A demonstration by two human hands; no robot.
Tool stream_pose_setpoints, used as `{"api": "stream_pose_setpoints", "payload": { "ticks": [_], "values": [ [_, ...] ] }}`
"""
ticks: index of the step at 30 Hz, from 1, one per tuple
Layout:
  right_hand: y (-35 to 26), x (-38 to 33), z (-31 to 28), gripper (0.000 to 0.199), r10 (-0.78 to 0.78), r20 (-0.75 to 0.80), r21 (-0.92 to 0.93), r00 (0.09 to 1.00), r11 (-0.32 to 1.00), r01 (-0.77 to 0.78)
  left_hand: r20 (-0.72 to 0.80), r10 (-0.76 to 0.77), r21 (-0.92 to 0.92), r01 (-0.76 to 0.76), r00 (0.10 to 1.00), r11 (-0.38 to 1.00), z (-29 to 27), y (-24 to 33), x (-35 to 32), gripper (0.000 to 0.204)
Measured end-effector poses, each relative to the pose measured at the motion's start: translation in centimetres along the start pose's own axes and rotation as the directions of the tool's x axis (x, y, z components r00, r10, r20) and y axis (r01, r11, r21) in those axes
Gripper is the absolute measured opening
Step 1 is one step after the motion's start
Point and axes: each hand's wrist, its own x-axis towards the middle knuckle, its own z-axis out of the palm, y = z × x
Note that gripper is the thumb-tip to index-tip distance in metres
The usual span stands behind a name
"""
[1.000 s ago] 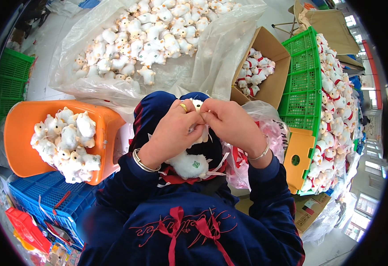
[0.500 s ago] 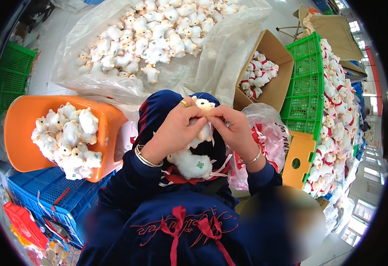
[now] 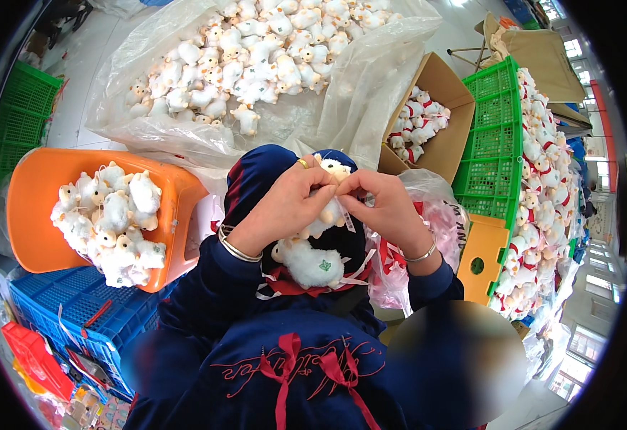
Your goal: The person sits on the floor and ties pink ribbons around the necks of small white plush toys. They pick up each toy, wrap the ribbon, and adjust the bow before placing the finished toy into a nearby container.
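A small white plush sheep (image 3: 323, 223) with a cream head stands between my knees, and both my hands meet at its neck. My left hand (image 3: 290, 204), with a ring and bangles, is closed in a pinch against the toy. From the other side my right hand (image 3: 387, 211) pinches with thumb and forefinger; whatever lies between the fingertips is too small to make out. A narrow pale strip (image 3: 347, 221) hangs below the fingers. On my lap lies a second plush sheep (image 3: 306, 264) with a green mark, on top of red and white ribbons (image 3: 292, 288).
An orange plastic stool (image 3: 34, 215) bears several plush sheep at the left, beside a blue crate (image 3: 88, 294). Ahead, many more lie on a plastic sheet (image 3: 360, 100). To the right stand a cardboard box (image 3: 450, 136) and a green crate (image 3: 489, 136) by red-scarfed toys (image 3: 543, 193).
My right hand has shifted slightly right and its wrist has turned a little. The fingertips stay together at the toy's neck, and the pale strip hangs farther right.
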Motion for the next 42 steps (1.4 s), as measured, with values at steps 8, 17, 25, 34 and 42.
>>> {"api": "stream_pose_setpoints", "payload": {
  "ticks": [8,17,25,34,42],
  "values": [
    [-1.7,-0.2,1.3,0.01,0.006,-0.1,-0.136,0.995,0.991,-0.02,0.06,-0.047,0.014,0.046,0.997,0.999,-0.2,-0.2,-0.3,0.013],
    [0.9,-0.2,0.2,0.007,0.17,0.004,0.352,0.985,0.922,-0.161,0.039,0.0,-0.015,0.001,0.999,1.0,0.0,-0.1,-0.3,0.014],
    [0.4,-0.1,-1.0,0.009,0.01,0.083,0.109,0.997,0.994,-0.019,0.032,0.057,0.034,-0.058,0.998,0.998,0.1,-0.3,0.1,0.011],
    [-0.8,0.0,-0.4,0.008,0.028,0.027,-0.051,0.999,0.998,-0.026,0.043,0.046,0.035,-0.048,0.998,0.998,0.0,0.0,0.2,0.011],
    [-0.5,-0.4,1.0,0.01,-0.094,-0.121,-0.251,0.988,0.966,0.061,0.01,0.014,-0.004,-0.014,1.0,1.0,0.3,0.0,0.1,0.012]
  ]
}}
